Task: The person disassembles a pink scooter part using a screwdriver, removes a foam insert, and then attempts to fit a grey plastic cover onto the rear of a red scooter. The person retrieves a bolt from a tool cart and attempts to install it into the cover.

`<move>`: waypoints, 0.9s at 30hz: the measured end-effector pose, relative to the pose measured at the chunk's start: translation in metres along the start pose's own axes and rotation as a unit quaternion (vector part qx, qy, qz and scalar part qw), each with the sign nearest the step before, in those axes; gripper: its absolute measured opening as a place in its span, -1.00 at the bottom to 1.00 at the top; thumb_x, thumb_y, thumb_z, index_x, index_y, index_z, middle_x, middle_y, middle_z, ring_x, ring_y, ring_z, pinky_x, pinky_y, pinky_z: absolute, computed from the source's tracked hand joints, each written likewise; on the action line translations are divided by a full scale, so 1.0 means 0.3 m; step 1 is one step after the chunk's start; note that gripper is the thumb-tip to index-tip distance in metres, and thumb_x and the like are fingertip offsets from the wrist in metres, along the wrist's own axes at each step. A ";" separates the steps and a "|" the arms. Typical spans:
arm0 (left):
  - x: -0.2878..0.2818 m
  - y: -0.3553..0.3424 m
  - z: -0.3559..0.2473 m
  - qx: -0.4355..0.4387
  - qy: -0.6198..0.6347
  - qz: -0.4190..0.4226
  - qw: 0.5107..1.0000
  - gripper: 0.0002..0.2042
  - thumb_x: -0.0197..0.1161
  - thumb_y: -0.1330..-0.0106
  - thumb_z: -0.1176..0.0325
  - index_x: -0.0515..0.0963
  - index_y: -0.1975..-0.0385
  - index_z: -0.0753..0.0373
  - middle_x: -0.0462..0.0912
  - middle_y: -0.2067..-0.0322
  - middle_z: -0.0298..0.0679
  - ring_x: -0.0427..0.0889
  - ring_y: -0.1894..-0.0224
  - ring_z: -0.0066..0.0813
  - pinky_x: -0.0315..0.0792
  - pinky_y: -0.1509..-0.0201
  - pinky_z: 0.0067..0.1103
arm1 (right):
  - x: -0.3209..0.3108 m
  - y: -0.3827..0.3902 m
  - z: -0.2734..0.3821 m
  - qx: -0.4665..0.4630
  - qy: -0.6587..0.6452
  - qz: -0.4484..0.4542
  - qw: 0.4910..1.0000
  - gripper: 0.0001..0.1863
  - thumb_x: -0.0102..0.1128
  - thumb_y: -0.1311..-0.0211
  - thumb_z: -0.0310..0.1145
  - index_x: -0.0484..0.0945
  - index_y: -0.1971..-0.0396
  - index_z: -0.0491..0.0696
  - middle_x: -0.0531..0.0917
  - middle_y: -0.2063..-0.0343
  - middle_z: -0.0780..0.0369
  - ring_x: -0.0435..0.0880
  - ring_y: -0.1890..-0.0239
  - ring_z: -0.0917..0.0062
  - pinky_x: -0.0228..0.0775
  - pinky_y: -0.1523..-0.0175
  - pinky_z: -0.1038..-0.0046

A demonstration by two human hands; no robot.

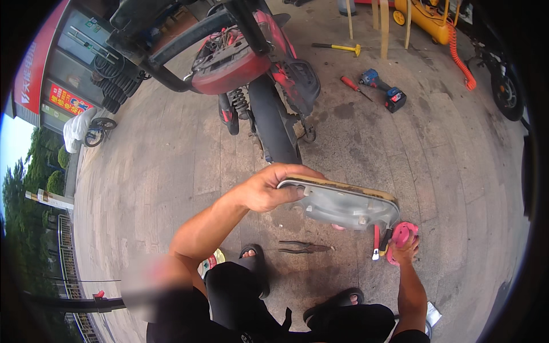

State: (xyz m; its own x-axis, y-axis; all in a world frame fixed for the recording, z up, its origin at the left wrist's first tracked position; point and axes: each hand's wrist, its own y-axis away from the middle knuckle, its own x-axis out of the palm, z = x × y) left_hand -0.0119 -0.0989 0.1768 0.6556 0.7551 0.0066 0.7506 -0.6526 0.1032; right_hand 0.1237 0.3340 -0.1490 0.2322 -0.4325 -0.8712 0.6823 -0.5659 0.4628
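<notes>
My left hand [274, 186] grips one end of a seat pad [343, 206] with a grey plastic underside and a tan edge. It is held up tilted above the ground, thumb on the grey side. On the right, my right hand [405, 251] is closed round a pink rounded object [404, 231] low by the ground; its kind I cannot make out. Beside it lie a red tool with a white end [376, 244] and a black-and-yellow handle [386, 240]. Pliers [303, 247] rest on the paving between my feet and the seat pad.
A red scooter [231, 77] stands ahead, its rear tyre [274, 126] toward me. Beyond, on the right, lie a yellow-headed hammer [343, 48], a red screwdriver [353, 86] and a blue cordless drill [383, 88]. A yellow air compressor [429, 20] with a red coiled hose [457, 60] stands far right.
</notes>
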 end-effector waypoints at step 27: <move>-0.666 0.139 -0.759 0.226 0.076 -0.136 0.962 -0.58 0.01 -0.16 0.66 0.41 -0.08 0.38 0.59 0.12 -0.18 0.59 0.13 -0.50 0.50 0.05 -0.55 | -1.269 0.849 1.693 -0.607 -0.594 -0.054 0.525 -0.44 -0.10 -0.41 0.02 0.38 -0.06 -0.22 0.57 0.12 0.21 0.52 0.11 0.58 0.36 -0.02 0.51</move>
State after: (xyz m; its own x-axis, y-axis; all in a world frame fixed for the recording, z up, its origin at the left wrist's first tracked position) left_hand -0.1304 -0.2626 0.4063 0.4370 0.8792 0.1901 0.8739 -0.3649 -0.3213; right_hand -0.1429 -0.0020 0.3838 0.0423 -0.9848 0.1682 0.7536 -0.0790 -0.6526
